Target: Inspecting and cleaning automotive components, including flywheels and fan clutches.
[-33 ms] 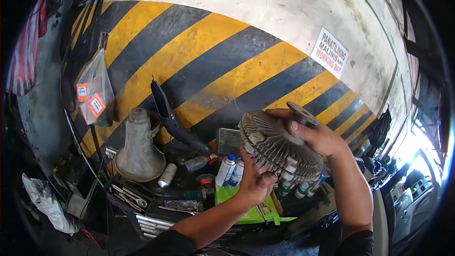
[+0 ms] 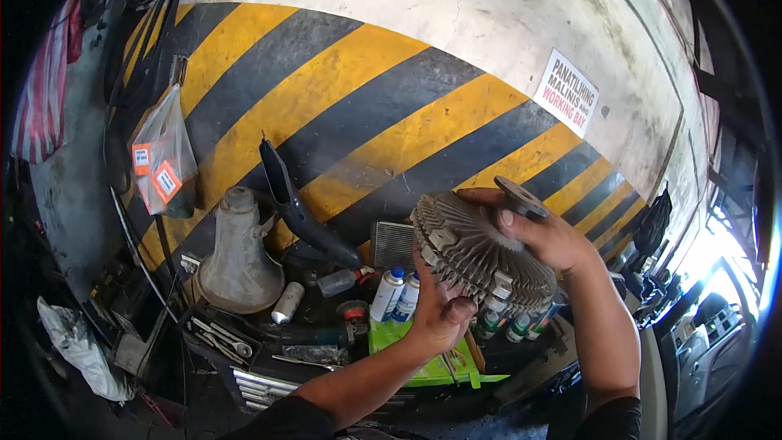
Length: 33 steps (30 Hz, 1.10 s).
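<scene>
above bottles, right hand and partly hidden left hand clasp a finned disc.

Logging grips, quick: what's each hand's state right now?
Left hand: holding the finned metal disc at its edge.
Right hand: holding the same disc near its round flange.

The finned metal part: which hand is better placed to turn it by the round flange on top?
Likely the right hand: its thumb and fingers are right beside the round flange. The left hand holds the finned metal part at its lower left edge, farther from the flange.
</scene>
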Motion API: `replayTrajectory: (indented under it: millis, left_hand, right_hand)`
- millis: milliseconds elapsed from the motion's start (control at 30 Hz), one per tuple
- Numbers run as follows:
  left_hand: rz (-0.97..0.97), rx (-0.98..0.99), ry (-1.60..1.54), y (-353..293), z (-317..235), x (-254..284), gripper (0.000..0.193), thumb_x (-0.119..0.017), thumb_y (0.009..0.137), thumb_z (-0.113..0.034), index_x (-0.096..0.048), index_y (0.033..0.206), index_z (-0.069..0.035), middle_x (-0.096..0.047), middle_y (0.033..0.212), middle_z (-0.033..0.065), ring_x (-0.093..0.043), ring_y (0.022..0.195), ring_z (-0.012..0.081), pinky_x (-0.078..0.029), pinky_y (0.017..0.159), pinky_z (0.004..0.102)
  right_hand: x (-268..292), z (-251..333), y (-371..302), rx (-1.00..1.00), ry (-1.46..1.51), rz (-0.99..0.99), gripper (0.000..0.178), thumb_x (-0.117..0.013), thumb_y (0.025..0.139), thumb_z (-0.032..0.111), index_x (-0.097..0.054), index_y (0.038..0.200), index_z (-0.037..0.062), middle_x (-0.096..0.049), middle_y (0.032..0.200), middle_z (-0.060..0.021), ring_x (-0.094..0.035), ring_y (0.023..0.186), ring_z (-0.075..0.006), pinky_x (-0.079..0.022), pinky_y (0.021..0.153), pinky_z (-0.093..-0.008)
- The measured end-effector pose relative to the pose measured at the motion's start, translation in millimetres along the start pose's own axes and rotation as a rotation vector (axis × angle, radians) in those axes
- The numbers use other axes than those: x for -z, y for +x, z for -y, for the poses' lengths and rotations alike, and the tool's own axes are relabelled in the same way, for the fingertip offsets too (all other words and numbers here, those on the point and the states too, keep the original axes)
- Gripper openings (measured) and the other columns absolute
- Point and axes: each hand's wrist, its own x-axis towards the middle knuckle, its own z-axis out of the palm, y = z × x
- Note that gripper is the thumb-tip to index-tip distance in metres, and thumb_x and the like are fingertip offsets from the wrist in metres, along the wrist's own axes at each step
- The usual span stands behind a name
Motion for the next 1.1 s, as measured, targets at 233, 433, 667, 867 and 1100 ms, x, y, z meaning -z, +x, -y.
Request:
replayTrajectory:
  millis: [233, 433, 667, 867, 1100]
  left_hand:
    - [0.048, 0.053, -0.009, -1, 0, -8, 0.128, -0.089, 0.070, -0.040, 0.005, 0.156, -0.028, -0.021, 0.156, 0.0085, -0.028, 0.144, 0.0289, -0.028, 0.117, 0.0481]
    - [0.031, -0.057, 0.028, 0, 6, -7, 0.099, -0.085, 0.074, -0.044, -0.032, 0.149, -0.006, -0.045, 0.148, 0.0078, -0.043, 0.138, 0.0263, -0.031, 0.118, 0.0470]
    - [0.103, -0.020, 0.029, -1, 9, -1, 0.089, -0.080, 0.080, -0.041, -0.035, 0.150, -0.011, -0.042, 0.152, 0.0058, -0.040, 0.140, 0.0260, -0.030, 0.119, 0.0473]
    - [0.050, 0.021, 0.067, 1, 7, -7, 0.087, -0.082, 0.077, -0.044, -0.040, 0.147, -0.014, -0.046, 0.150, 0.0030, -0.043, 0.138, 0.0244, -0.031, 0.118, 0.0467]
    - [0.076, 0.029, 0.102, 0, 11, 1, 0.087, -0.080, 0.077, -0.051, -0.043, 0.147, -0.014, -0.043, 0.153, 0.0009, -0.038, 0.142, 0.0227, -0.025, 0.121, 0.0467]
  right_hand:
    - [7, 16, -6, -0.013, -0.069, -0.038, 0.061, -0.062, 0.093, 0.050, -0.058, 0.137, 0.0088, -0.059, 0.136, -0.0123, -0.052, 0.127, -0.0254, -0.036, 0.110, -0.0358]
    - [14, 3, -6, 0.038, -0.168, -0.022, 0.063, -0.059, 0.094, 0.049, -0.057, 0.137, 0.0030, -0.056, 0.139, -0.0143, -0.050, 0.130, -0.0270, -0.033, 0.111, -0.0377]
    - [21, -1, -8, 0.018, -0.203, -0.010, 0.064, -0.057, 0.095, 0.056, -0.057, 0.138, 0.0081, -0.054, 0.142, -0.0148, -0.047, 0.135, -0.0294, -0.032, 0.114, -0.0367]
    - [22, 1, -11, 0.025, -0.214, -0.007, 0.061, -0.055, 0.096, 0.053, -0.056, 0.140, 0.0109, -0.052, 0.144, -0.0147, -0.044, 0.137, -0.0303, -0.030, 0.115, -0.0388]
    - [23, 1, -13, 0.007, -0.243, -0.024, 0.059, -0.054, 0.098, 0.053, -0.056, 0.139, 0.0109, -0.053, 0.144, -0.0130, -0.046, 0.136, -0.0282, -0.031, 0.114, -0.0371]
